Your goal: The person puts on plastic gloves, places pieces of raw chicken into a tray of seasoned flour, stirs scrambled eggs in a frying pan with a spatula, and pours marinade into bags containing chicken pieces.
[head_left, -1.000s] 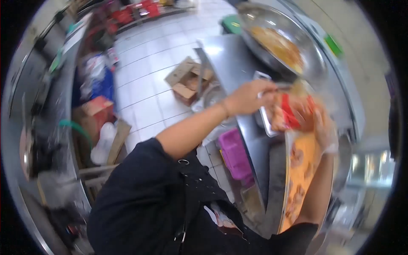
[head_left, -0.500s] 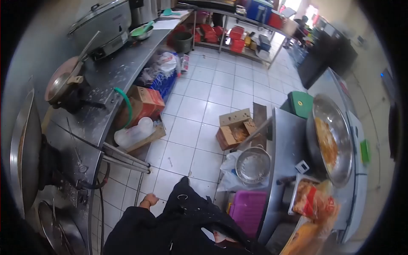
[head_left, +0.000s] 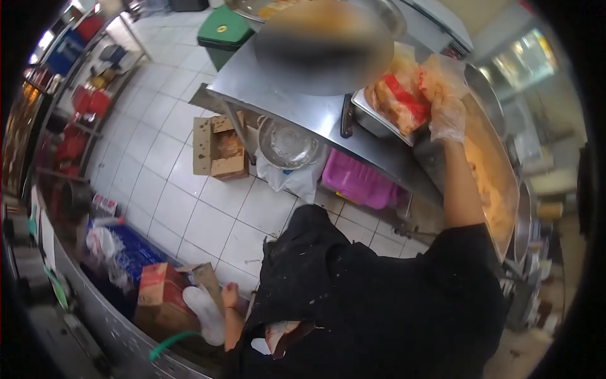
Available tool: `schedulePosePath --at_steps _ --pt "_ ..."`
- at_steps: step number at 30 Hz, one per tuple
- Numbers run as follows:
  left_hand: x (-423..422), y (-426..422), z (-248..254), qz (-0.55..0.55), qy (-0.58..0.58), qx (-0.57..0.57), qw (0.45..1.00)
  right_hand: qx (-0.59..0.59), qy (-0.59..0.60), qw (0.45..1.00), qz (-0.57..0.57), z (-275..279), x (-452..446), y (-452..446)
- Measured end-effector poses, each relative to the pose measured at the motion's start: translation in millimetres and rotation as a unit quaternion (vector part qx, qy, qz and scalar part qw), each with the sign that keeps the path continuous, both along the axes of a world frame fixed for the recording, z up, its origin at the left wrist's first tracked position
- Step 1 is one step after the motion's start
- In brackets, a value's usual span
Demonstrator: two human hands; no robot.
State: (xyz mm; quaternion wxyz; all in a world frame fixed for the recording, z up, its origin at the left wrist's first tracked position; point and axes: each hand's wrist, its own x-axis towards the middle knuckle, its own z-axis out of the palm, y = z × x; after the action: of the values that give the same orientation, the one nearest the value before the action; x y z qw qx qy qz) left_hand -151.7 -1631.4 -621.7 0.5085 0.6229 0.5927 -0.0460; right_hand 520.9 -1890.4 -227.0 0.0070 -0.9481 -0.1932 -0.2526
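Observation:
My right hand (head_left: 447,117), in a clear plastic glove, reaches to a steel tray (head_left: 399,140) on the counter. Its fingers are at the clear plastic by the tray's far corner; whether they grip it is unclear. Pieces of food lie in the tray under plastic with a red print (head_left: 405,98). Beside my right arm is a long container of orange-tan crumbly food (head_left: 489,183). My left hand (head_left: 231,295) hangs low at my side, over the floor near a white plastic container (head_left: 203,311); its fingers are small and blurred.
A black-handled knife (head_left: 346,117) lies on the steel counter (head_left: 303,110). A blurred oval covers part of a wide steel bowl (head_left: 394,19). Below are a colander (head_left: 287,144), purple crate (head_left: 360,180) and open carton (head_left: 221,148). A green bin (head_left: 222,31) stands behind.
My view has swung right toward the counter with the tray. My right arm has come into view, its gloved hand at the tray. My left hand remains low at my side.

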Motion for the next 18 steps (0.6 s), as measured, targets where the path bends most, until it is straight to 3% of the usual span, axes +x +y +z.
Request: schedulePosePath --at_steps 2,3,4,5,7,9,10,11,12,13,14,15,17,18 --pt "15 80 22 -0.086 -0.058 0.089 0.991 -0.110 0.015 0.992 -0.063 6 -8 -3" --pt "23 140 8 -0.155 0.030 0.068 0.985 -0.144 0.037 0.982 -0.117 19 -17 4" --pt "72 169 62 -0.118 0.031 0.081 0.989 -0.129 0.015 0.983 -0.126 23 -24 12" --pt "95 216 65 -0.156 0.033 0.155 0.975 -0.113 -0.008 0.984 -0.134 27 -32 19" --pt "155 292 93 -0.143 -0.091 0.227 0.959 0.047 -0.106 0.992 -0.050 22 -52 46" --pt "220 332 161 -0.128 -0.154 0.218 0.955 0.246 -0.118 0.960 0.064 23 -88 131" --pt "231 361 157 -0.137 -0.191 0.217 0.947 0.352 -0.088 0.923 0.124 27 -114 195" --pt "250 366 181 -0.124 -0.185 0.216 0.951 0.470 0.051 0.852 0.226 16 -128 252" --pt "253 381 185 -0.116 -0.211 0.193 0.951 0.583 0.180 0.739 0.287 4 -143 308" --pt "255 393 194 -0.146 -0.151 0.217 0.953 0.530 0.307 0.725 0.316 -15 -148 358" --pt "250 403 202 -0.169 -0.144 0.202 0.954 0.462 0.521 0.685 0.215 -21 -157 401" --pt "238 418 197 -0.173 -0.126 0.191 0.958 0.348 0.534 0.705 0.311 -67 -148 442" --pt "199 446 160 -0.106 -0.134 0.170 0.971 0.310 0.570 0.686 0.330 -140 -156 514" --pt "174 458 147 -0.070 -0.077 0.152 0.983 0.252 0.561 0.697 0.368 -169 -151 544"
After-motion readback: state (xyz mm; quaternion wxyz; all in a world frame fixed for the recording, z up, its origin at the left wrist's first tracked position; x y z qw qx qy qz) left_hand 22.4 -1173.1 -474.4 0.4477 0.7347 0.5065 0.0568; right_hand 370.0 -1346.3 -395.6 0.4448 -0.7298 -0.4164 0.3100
